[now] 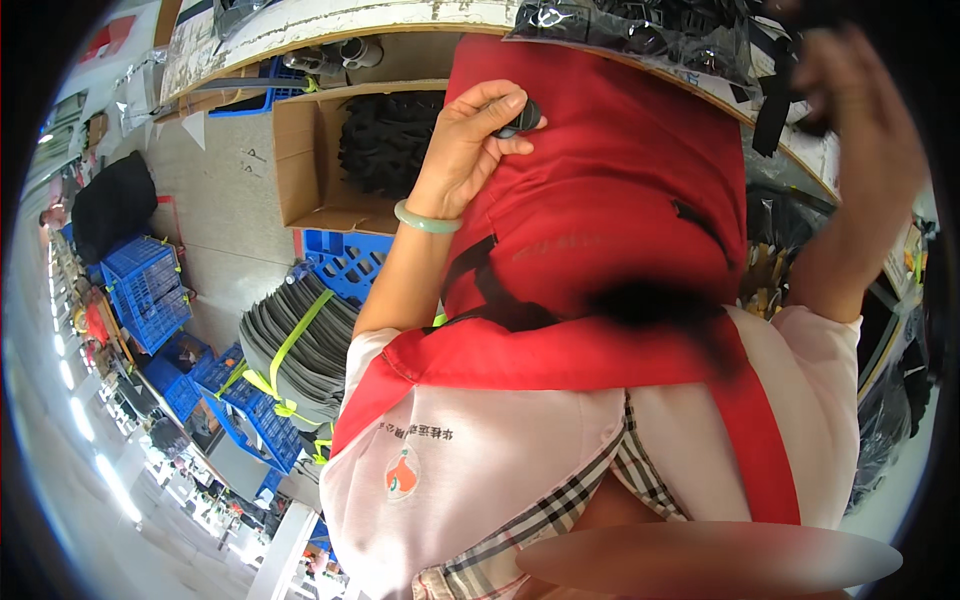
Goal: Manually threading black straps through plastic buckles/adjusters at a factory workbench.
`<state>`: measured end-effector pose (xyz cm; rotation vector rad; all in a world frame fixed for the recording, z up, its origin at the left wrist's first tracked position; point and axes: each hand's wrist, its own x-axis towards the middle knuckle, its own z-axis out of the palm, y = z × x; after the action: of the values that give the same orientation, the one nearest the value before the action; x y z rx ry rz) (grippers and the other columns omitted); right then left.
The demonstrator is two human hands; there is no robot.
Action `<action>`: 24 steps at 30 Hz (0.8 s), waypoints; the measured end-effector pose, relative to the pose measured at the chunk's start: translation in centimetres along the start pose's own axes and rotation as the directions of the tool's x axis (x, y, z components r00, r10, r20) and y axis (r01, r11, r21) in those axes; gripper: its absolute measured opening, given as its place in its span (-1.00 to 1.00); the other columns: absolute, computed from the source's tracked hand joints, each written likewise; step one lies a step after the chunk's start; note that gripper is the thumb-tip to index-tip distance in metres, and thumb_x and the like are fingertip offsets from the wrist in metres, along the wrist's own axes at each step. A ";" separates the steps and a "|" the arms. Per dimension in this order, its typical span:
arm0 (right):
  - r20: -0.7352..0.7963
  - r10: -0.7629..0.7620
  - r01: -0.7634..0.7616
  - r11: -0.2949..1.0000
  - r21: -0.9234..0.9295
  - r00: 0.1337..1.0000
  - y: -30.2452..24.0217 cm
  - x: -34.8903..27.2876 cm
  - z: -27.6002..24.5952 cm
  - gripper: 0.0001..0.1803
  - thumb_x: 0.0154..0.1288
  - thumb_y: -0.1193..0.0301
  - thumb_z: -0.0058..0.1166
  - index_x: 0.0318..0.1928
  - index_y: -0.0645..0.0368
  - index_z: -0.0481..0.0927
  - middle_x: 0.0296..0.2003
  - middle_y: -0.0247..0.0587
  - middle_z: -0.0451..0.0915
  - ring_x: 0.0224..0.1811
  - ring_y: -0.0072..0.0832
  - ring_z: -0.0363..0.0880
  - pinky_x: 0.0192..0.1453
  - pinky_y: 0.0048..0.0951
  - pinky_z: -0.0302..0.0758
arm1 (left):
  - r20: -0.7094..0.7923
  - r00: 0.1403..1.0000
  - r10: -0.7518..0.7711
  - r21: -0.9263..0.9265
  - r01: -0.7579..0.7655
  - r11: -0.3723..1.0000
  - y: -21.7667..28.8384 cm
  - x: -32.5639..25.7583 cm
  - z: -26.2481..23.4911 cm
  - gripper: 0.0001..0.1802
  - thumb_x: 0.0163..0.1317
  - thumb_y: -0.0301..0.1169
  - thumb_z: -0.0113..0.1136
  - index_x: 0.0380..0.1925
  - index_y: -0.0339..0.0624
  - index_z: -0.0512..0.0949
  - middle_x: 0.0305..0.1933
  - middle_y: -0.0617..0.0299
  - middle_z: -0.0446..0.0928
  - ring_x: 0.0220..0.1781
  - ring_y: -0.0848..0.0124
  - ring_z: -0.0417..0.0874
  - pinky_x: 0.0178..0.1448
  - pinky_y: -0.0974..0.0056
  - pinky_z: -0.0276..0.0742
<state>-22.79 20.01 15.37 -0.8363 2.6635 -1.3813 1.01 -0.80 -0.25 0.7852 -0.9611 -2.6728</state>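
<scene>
My L hand (468, 142) pinching a small black plastic piece (522, 118), thumb vs. fingers, long axis slanting up-R, over red apron (610, 160); black strap (771, 120) well off R, nearer my R hand (855, 95): blurry, fingers part-bent, can't tell re: grip.

The person's left forearm (400, 275) angles forward, left grip (468, 138) drawn into a thumb-and-finger pinch; the right forearm (845, 220) stretches forward, right grip (848, 90) blurred.
</scene>
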 end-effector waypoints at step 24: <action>0.680 0.046 -0.449 0.783 0.431 0.732 3.2 -6.5 16.3 -0.75 0.43 0.22 -0.01 -0.20 0.15 0.52 -0.65 -0.40 0.47 -0.73 -0.73 0.32 -0.66 -0.68 0.25 | -0.157 0.954 0.256 0.236 -0.216 0.947 -2.6 0.7 1.8 -0.83 0.25 -0.45 0.24 -0.25 -0.37 0.62 -0.51 0.21 0.56 -0.54 0.51 0.49 -0.46 0.47 0.40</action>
<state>-14.36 12.31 1.67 -0.6516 1.6234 -1.3717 -0.54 1.95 -0.97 0.8812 -1.2265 -2.2722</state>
